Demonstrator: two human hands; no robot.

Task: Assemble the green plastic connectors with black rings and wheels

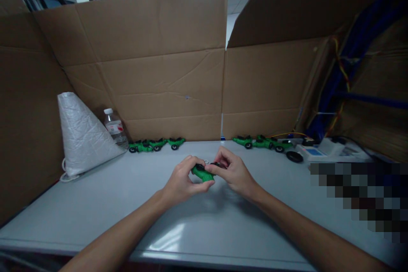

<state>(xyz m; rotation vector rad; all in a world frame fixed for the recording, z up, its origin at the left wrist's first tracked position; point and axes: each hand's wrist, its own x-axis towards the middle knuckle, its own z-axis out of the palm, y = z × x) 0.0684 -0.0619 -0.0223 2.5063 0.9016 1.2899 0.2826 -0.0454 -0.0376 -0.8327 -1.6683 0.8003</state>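
A green toy piece (203, 174) with black parts is held up over the middle of the table. My left hand (185, 179) grips it from the left, thumb below and fingers above. From the right, my right hand (235, 174) pinches at its upper right end, where a dark part shows between thumb and fingers. A small pale ring-like thing lies just behind the piece, too small to name. Both hands are close together, and their shadow falls on the tabletop.
Green toy vehicles (157, 145) stand along the cardboard wall (159, 80) at back left, more (262, 142) at back right. A silvery bag (84, 136) and a bottle (115, 128) are left. A black ring (294, 157) and power strip (334, 153) are right on the table (105, 208).
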